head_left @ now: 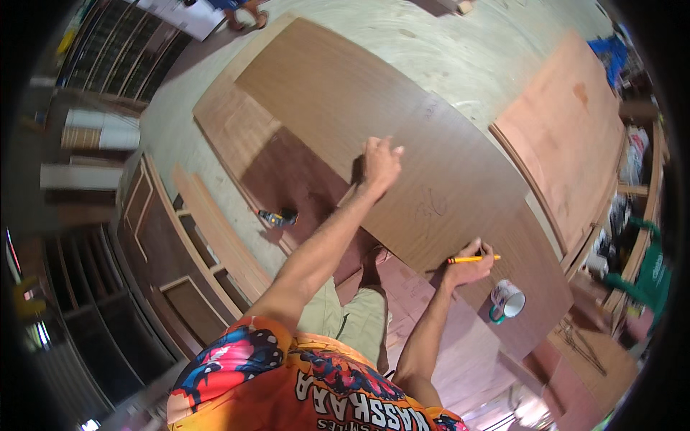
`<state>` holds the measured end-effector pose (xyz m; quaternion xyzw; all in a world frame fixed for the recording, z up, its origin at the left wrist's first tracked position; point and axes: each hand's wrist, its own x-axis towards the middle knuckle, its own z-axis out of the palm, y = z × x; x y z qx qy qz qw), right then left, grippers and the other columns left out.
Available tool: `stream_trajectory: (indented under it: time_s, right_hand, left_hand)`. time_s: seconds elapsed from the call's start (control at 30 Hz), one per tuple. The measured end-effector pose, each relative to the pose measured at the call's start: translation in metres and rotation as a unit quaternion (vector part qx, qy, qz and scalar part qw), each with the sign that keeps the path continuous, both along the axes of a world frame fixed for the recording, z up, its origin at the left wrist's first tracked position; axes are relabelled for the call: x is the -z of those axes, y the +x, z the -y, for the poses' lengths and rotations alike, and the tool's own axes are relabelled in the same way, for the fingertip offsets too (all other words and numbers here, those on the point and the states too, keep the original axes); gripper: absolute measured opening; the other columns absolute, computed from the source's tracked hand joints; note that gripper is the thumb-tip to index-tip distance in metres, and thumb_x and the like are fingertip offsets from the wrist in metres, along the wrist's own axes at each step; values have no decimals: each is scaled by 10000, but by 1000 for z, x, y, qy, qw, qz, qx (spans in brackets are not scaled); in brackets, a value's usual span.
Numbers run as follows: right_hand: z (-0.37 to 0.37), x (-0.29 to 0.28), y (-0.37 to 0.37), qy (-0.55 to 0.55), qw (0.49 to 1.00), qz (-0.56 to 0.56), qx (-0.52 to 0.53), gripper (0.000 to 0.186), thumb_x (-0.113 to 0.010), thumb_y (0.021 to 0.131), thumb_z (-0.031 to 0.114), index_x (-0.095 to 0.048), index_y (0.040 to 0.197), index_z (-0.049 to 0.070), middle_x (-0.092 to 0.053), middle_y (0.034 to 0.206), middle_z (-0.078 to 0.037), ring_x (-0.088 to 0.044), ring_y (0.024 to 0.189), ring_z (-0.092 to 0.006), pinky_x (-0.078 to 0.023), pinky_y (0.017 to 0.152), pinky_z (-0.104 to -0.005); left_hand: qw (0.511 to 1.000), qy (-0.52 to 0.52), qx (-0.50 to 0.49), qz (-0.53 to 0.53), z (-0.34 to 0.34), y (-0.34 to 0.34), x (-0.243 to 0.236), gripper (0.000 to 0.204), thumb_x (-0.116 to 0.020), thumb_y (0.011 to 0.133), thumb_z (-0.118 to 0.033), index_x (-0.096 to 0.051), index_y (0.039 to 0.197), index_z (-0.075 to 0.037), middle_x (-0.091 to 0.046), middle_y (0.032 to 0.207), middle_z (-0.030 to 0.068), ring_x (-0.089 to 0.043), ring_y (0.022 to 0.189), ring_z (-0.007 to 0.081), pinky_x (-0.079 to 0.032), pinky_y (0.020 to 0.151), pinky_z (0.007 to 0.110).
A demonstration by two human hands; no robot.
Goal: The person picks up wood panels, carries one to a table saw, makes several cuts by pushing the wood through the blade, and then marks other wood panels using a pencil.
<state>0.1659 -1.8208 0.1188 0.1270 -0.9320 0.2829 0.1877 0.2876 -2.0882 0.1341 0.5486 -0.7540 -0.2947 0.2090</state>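
Observation:
A large brown wood-grain panel (338, 86) lies at a slant in front of me, with pencil-like scribbles on its face. My left hand (381, 165) is above the middle of this panel, its fingers loosely bent and apart, with nothing visible in them. Near the panel's front right part, my right hand (466, 271) is closed around a yellow pencil (467, 259), which lies crosswise in the fingers. Just to the right of that hand, a white patterned mug (507, 298) with a green handle rests on the panel.
Beneath the panel's left side is a reddish-brown board (295, 172) carrying a cordless drill (279, 218). Another plywood sheet (568, 129) lies at right. Left of me are framed door-like panels (172, 251) and wooden strips (219, 233). A green plastic chair (650, 269) stands far right.

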Motion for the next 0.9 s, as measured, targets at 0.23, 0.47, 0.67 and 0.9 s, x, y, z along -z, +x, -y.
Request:
stream_trajectory:
  time_s: [0.23, 0.47, 0.67, 0.9]
  right_hand:
    - [-6, -9, -3, 106, 993, -32, -45, 285, -669, 995, 313, -683, 1078, 40, -698, 1101, -187, -642, 1053, -355, -462, 932, -506]
    - [87, -115, 124, 69, 905, -62, -415, 360, -494, 1077, 318, -679, 979, 25, -715, 1190, -173, -646, 1180, -364, -439, 1057, -570]
    - [175, -1, 295, 42, 757, 294, -582, 282, -604, 897, -8, -640, 1176, -10, -693, 1185, -224, -659, 1131, -415, -530, 995, -460]
    - [219, 221, 261, 320, 843, 300, -313, 810, -506, 866, -12, -239, 1629, 45, -292, 1648, -266, -503, 1373, -455, -515, 1058, -503]
  left_hand:
    - [985, 6, 24, -169, -21, 40, -10, 452, -647, 990, -191, -594, 1358, 65, -615, 1280, 293, -598, 1197, 434, -483, 1009, 478]
    - [976, 75, -92, -184, -38, 255, 51, 245, -626, 1026, -185, -701, 1213, -45, -764, 800, 133, -769, 737, 165, -581, 634, 318]
    - [978, 189, -92, 7, 1, 387, 124, 456, -703, 934, -197, -604, 1364, -83, -727, 1120, 124, -671, 1100, 371, -532, 929, 503]
    - [973, 53, 124, 187, 139, 342, 202, 515, -668, 912, -161, -563, 1405, -53, -559, 1462, 116, -498, 1370, 340, -480, 1052, 498]
